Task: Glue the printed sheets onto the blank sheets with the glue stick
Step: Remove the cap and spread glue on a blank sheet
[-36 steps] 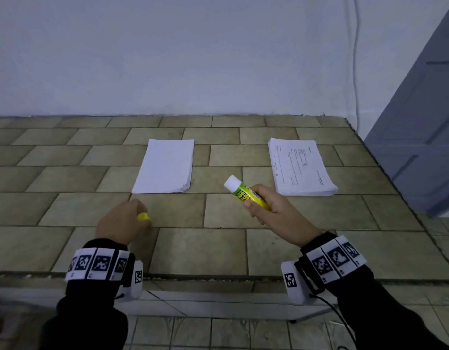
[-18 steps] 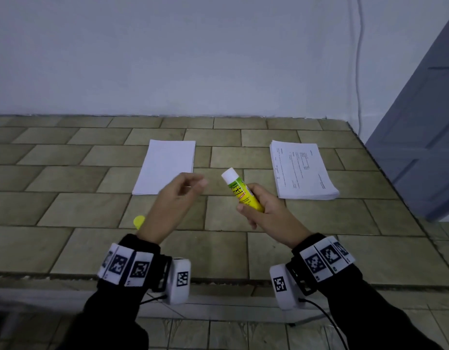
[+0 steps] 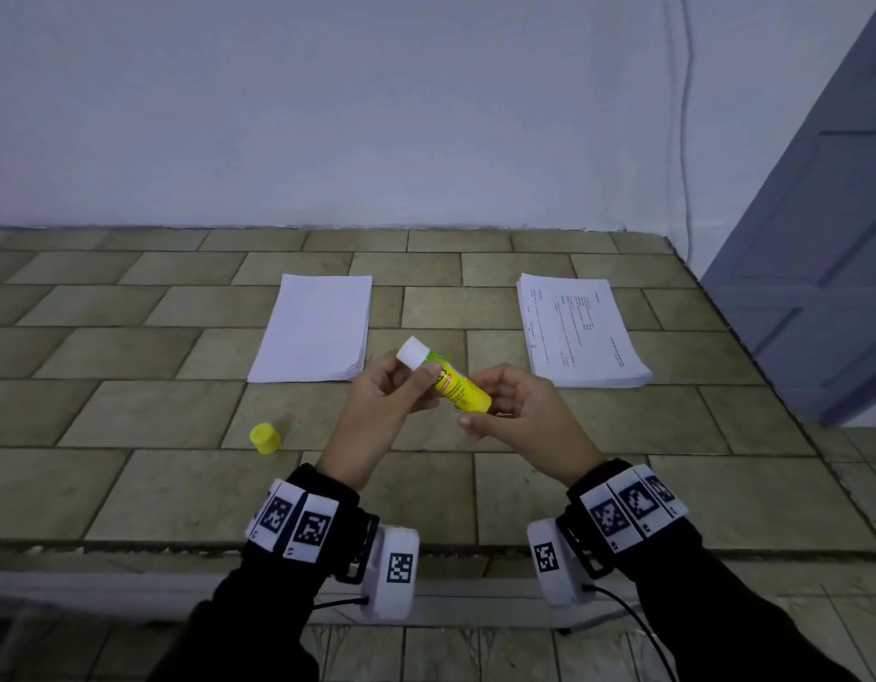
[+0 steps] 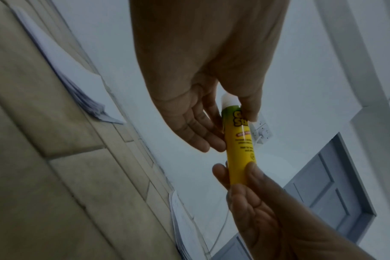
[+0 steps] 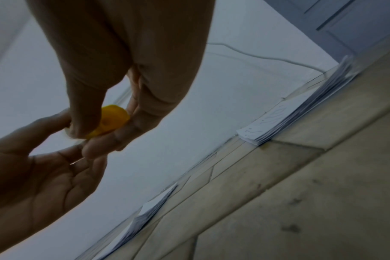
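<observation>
the glue stick (image 3: 448,379) is held in the air above the tiled desk (image 3: 500,489), between the two hands, and is tilted with its white end up and to the left. the upper part of the tube, just below the white end, is pinched by the thumb and fingers of the left hand (image 3: 384,403); in the left wrist view the thumb is seen lying over the green band of the label, with the fingers on the far side. the yellow bottom end is gripped by the curled fingertips and thumb of the right hand (image 3: 517,415), as is shown in the right wrist view, where only the rounded yellow base is visible between them.

a yellow cap (image 3: 265,438) is seen lying on the desk, to the left of the left wrist and well apart from the tube.

two stacks of paper are laid on the desk beyond the hands. the blank sheets (image 3: 315,329) are placed to the left and the printed sheets (image 3: 578,332) to the right, the two stacks being well apart, with bare tiles between them. neither stack is touched by a hand.

a pale wall (image 3: 327,115) is seen behind the desk, and a grey-blue door (image 3: 819,248) at the right.
</observation>
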### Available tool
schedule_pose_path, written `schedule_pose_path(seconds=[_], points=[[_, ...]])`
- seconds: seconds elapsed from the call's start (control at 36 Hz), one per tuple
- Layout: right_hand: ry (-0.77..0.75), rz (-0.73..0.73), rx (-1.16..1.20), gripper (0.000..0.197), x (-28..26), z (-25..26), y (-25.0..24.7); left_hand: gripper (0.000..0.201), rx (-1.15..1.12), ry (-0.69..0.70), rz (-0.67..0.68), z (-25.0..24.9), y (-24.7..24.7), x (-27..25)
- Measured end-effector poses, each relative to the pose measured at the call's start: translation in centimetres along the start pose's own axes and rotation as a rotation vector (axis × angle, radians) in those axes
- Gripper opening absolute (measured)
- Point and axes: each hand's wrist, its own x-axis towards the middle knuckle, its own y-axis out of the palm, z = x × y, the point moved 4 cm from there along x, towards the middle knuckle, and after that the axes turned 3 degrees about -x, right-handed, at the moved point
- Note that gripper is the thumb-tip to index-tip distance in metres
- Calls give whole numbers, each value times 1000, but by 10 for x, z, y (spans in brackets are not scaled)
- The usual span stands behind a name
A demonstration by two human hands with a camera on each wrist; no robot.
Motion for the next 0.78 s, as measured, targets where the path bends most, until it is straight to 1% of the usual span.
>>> schedule_pose_path(seconds=[0.14,0.19,0.25,0.28,0.33,0.36,0.42,0.44,0.47,0.53,0.56,0.61,0.64,0.72,0.78], points=[[-1,-72,101,27,0,0,-1,32,-61,34,-40,3,2,-1],[15,-53,100,20,1,0,1,34,-66,53,-57,3,2,0],[43,-4,90,14,0,1,5,35,-75,58,-71,4,1,1],[67,20,86,21,0,2,7,36,-88,57,-69,5,1,1],[134,58,74,45,-1,4,8,38,-113,57,-55,5,2,1],[171,67,74,52,-2,3,8,38,-116,62,-50,6,2,0],[228,67,83,56,-2,1,6,37,-115,78,-39,6,4,-1],[235,59,80,54,-2,1,5,36,-113,88,-36,4,5,-2],[216,45,60,48,-2,1,5,35,-111,99,-38,3,5,-2],[117,2,-11,24,-1,1,3,32,-115,125,-58,1,3,-2],[60,-26,-52,17,-1,2,1,31,-117,135,-67,0,1,-1],[-27,-71,-121,29,0,2,-3,30,-114,145,-70,0,-1,1],[-45,-88,-125,31,1,2,-5,29,-111,144,-69,0,-2,1],[-55,-92,-97,25,3,2,-7,29,-118,129,-71,4,-3,0],[-33,-55,-102,14,3,2,-5,29,-145,112,-83,8,-3,-1]])
